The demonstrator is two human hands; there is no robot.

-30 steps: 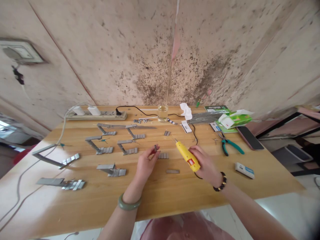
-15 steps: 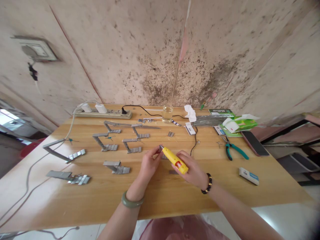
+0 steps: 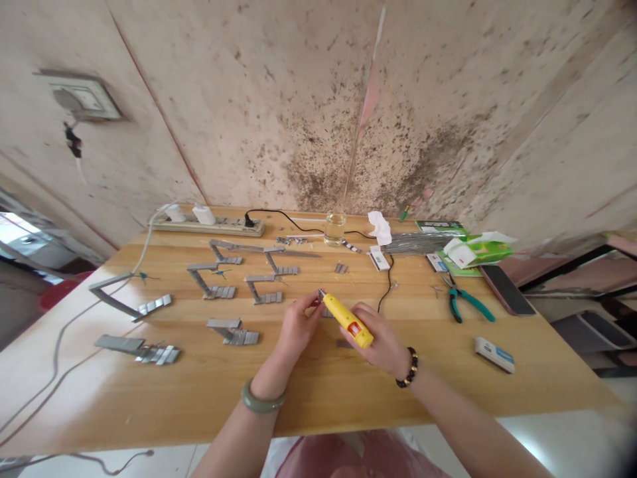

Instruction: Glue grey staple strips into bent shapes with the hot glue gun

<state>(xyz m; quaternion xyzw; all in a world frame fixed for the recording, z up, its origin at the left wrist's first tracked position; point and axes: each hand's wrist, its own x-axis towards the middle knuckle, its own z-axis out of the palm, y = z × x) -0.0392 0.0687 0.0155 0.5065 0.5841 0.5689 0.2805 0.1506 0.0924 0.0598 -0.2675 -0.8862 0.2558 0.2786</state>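
My right hand (image 3: 381, 338) is wrapped round a yellow hand tool (image 3: 343, 318) with a red part in its side and a thin metal tip. The tool slants up and left, its tip at the fingertips of my left hand (image 3: 299, 325). Those fingers are pinched together; a small dark piece shows there, too small to name. Just behind them lies a segmented grey piece (image 3: 327, 312), partly covered. Under my right hand a flat grey strip (image 3: 343, 343) is partly hidden. To the left stand several bent grey strip pieces with segmented bases (image 3: 269, 297).
A power strip (image 3: 213, 227) and a glass of yellowish liquid (image 3: 334, 229) stand near the wall. A black cable (image 3: 389, 275) runs toward my right hand. On the right lie teal-handled pliers (image 3: 470, 302), a phone (image 3: 506, 290), a small box (image 3: 494, 354) and a green tissue pack (image 3: 480, 250).
The view has shifted slightly. Both hands and the yellow tool keep nearly the same position, with the tip still at my left fingertips.
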